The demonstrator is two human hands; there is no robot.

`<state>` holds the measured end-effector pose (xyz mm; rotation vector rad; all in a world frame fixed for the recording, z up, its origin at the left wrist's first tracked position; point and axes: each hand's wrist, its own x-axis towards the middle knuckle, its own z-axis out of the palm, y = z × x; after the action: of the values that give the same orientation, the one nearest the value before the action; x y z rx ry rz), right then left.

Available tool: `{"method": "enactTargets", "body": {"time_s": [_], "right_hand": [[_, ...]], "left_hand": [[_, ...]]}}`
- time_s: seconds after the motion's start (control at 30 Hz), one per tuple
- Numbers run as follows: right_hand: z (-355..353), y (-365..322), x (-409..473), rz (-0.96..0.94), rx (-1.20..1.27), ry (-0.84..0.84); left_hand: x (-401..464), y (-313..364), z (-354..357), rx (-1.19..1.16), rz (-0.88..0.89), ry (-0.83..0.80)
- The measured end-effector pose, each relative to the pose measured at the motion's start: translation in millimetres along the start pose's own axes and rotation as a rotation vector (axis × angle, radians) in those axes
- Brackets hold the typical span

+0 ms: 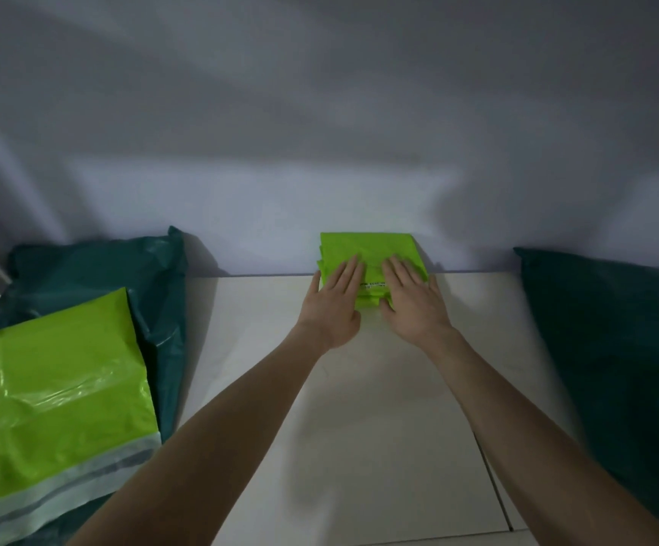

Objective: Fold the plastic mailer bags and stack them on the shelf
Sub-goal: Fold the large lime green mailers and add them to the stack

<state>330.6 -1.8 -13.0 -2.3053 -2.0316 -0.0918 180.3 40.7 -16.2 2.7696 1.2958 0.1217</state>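
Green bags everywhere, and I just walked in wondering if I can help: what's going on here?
A person is folding plastic mailers. Both the left hand and the right hand press flat on a small stack of folded lime-green mailers set against the wall at the back of the white surface. An unfolded lime-green mailer lies to the left on a dark green bag. Another dark green bag lies to the right.
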Motion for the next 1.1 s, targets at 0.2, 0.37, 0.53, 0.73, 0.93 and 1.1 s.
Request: {"method": "enactTargets", "body": {"time_s": [0.2, 0.37, 0.53, 0.73, 0.93, 1.1], "right_hand": [[-18.8, -12.9, -18.6, -0.031, 0.035, 0.099], [-33.4, -34.1, -43.5, -0.054, 0.072, 0.137], [-41.7, -63.7, -72.4, -0.098, 0.121, 0.158], [-44.9, -103.5, -96.7, -0.115, 0.300, 0.168], [-38.9, -168.5, -107.5, -0.146, 0.414, 0.101], [-24.3, -236.9, -110.7, -0.177, 0.517, 0.045]], "left_hand": [[-22.1, -8.5, -13.8, 0.048, 0.038, 0.094], [-60.3, -21.0, -27.6, 0.027, 0.043, 0.178], [-104.0, -42.8, -36.8, -0.004, 0.026, 0.231], [-157.0, -74.0, -41.6, -0.041, -0.030, 0.263], [-208.5, -125.9, -41.0, -0.069, -0.085, 0.250], [-253.2, -175.4, -27.5, -0.074, -0.188, 0.204]]}}
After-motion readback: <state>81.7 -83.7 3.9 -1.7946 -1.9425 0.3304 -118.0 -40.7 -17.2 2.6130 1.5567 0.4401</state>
